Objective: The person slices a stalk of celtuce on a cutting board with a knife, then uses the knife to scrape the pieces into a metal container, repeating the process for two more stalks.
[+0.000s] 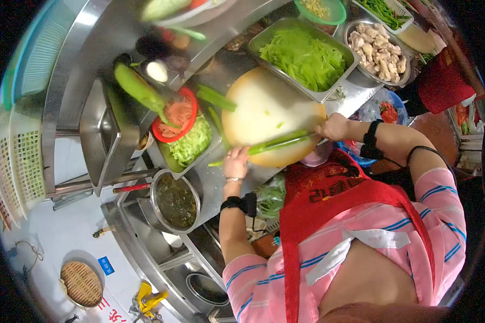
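Observation:
A long green stalk [261, 146], which looks like celery, lies across the near side of the round cutting board [248, 105]. My left hand [236, 161] is closed over its left part, the tip sticking out beyond the fingers. At the stalk's other end, my right hand [334, 127] is a fist at the board's right edge. What that fist grips is hard to make out; a thin dark and shiny line runs along the stalk towards it. Small green bits sit on the board, and more green stalk pieces [216, 98] rest at its left edge.
Beyond the board stands a steel tray [351, 60] of sliced greens, beside a bowl of pale meat pieces [380, 51]. To the left are a red-rimmed bowl [193, 102] of pink slices, a tray of pale green shreds [186, 148] and a pot [195, 207] of dark contents.

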{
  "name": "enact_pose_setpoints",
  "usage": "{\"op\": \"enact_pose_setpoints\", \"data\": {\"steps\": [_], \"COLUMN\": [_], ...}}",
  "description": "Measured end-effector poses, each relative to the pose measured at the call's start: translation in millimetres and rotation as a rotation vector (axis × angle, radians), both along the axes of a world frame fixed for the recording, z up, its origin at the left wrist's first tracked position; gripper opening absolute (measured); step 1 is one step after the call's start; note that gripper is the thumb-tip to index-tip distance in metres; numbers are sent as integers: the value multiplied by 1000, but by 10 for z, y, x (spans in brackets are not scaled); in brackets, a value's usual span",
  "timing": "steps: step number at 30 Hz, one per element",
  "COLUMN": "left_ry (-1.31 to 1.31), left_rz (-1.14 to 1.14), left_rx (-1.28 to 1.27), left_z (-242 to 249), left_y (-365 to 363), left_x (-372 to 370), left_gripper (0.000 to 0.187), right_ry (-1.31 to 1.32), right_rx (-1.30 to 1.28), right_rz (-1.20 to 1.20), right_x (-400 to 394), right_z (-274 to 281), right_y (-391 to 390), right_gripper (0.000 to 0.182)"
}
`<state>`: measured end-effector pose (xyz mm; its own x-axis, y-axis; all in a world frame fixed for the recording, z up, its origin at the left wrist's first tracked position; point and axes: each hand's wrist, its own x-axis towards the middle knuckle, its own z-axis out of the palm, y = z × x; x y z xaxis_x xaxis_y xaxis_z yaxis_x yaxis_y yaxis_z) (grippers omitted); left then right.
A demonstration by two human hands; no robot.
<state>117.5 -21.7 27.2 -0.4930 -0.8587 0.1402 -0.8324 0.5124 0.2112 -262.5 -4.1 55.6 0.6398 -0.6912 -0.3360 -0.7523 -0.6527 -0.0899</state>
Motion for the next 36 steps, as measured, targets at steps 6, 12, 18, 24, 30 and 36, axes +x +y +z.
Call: {"op": "enact_pose_setpoints", "data": {"steps": [6,12,18,24,30,36], "left_ry": [-53,-96,-29,91,144,144], "left_rz": [30,73,40,45,63,104], "left_rx": [-47,-90,154,32,-220,-218], "left_z": [-14,65,140,-100,-247,-274], "left_y": [26,91,114,237,330,266], "left_x": [-13,-11,-505,-1052,-1088,-1012], "left_gripper": [33,32,45,40,35,32], "right_ry": [-70,-269,-396,-347,-254,-249], "right_rx": [14,-88,3,82,52,30], "right_rz": [-27,-215,-490,-485,-361,-347], "right_x": [-647,-961,-771,-371,-325,-306], "right_z": [129,310,201,404,148,314], "right_y": [182,498,537,460,401,368], "right_gripper": [23,18,25,23,24,25]}}
